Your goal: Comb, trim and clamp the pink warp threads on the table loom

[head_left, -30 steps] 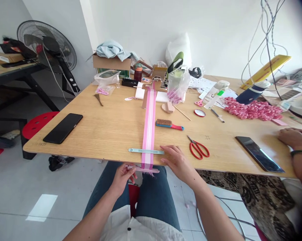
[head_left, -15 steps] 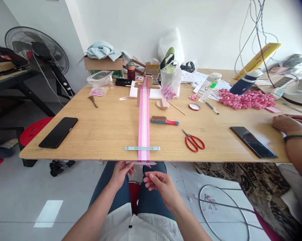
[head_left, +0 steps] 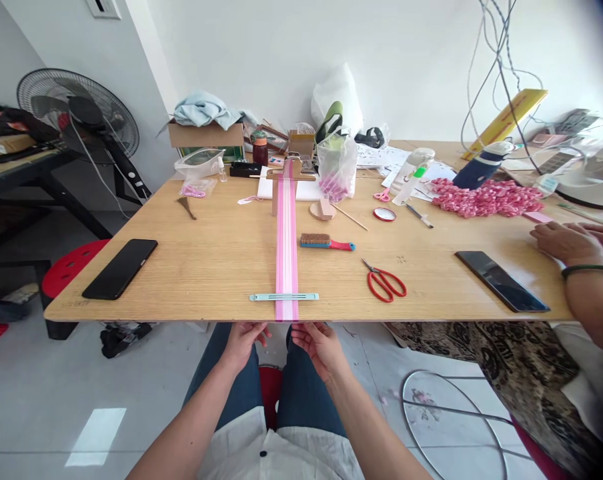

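Note:
A long band of pink strands point(head_left: 286, 247) runs down the middle of the wooden table point(head_left: 206, 267), from a small wooden stand point(head_left: 287, 172) at the back to the front edge. A pale metal strip point(head_left: 283, 297) lies across the band near that edge. My left hand point(head_left: 242, 343) and my right hand point(head_left: 319, 343) sit just below the table's front edge, on either side of the band's end, above my lap. Both have their fingers curled up at the edge. The clear bar at the band's end is mostly hidden behind the edge and my fingers.
Red scissors point(head_left: 385, 283) and a brush point(head_left: 326, 241) lie right of the band. One black phone point(head_left: 120, 268) lies at the left, another phone point(head_left: 501, 290) at the right. Another person's hand point(head_left: 564, 241) rests near a pink pile point(head_left: 486, 197). A fan point(head_left: 76, 120) stands left.
My right hand came off the tabletop beside the metal strip, dropped below the edge and closed in on the band's end next to my left hand. The view shifted slightly.

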### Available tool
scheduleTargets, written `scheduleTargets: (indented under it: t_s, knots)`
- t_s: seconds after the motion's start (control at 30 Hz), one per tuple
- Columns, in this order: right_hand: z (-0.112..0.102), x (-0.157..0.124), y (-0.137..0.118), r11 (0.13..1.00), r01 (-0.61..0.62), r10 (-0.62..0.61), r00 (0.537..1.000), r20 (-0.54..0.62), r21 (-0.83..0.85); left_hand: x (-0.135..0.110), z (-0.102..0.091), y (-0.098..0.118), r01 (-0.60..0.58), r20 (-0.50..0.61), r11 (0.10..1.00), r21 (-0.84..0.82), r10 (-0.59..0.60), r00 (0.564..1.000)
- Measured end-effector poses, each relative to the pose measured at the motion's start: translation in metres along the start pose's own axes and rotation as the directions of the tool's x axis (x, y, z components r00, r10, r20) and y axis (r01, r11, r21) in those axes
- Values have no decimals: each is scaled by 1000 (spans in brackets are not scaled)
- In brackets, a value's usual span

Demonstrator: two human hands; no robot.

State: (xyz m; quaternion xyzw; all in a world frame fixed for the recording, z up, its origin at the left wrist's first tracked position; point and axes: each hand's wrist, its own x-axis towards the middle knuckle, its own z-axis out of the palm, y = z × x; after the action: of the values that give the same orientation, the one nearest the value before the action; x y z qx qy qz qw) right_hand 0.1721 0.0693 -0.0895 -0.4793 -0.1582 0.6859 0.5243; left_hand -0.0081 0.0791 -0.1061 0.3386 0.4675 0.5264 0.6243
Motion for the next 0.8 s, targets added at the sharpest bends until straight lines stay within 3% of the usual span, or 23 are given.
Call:
scheduleTargets:
  t_s: [0.27,0.63,0.8]
  knots:
    - [-6,16,1,992,102,-99,994,40,-69,2,5,5,17,-63,998,-65,-21,998]
    - [6,14,0,977,179,-185,982,-49,-112,-10,18,11,135,-120,983,-122,-149,981]
    - [6,16,3,973,202,-208,977,-44,-113,-13,23,9,139,-215,977,-163,-173,961]
